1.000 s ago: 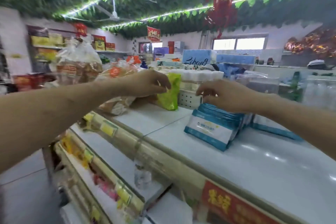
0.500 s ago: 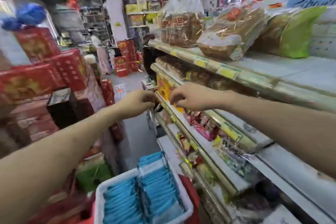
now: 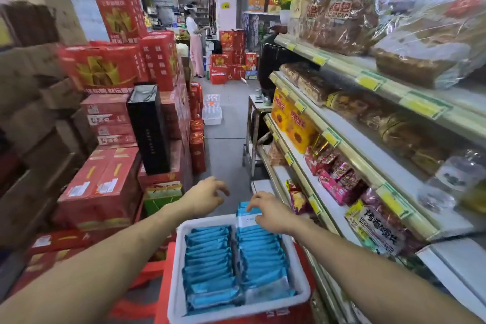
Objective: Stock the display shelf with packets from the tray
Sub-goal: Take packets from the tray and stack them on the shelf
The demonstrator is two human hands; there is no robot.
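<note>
The white tray (image 3: 175, 271) is sitting on a red container (image 3: 164, 297) just beside the display shelf (image 3: 334, 212), carrying two rows of blue packets (image 3: 207, 258). The right hand (image 3: 272, 214) is curling its fingers round the far packets of the right row. The left hand (image 3: 206, 197) is hovering over the tray's far rim, fingers loosely bent, holding nothing.

White plastic tray (image 3: 175, 265) holds glossy blue film packets (image 3: 207, 258).
</note>
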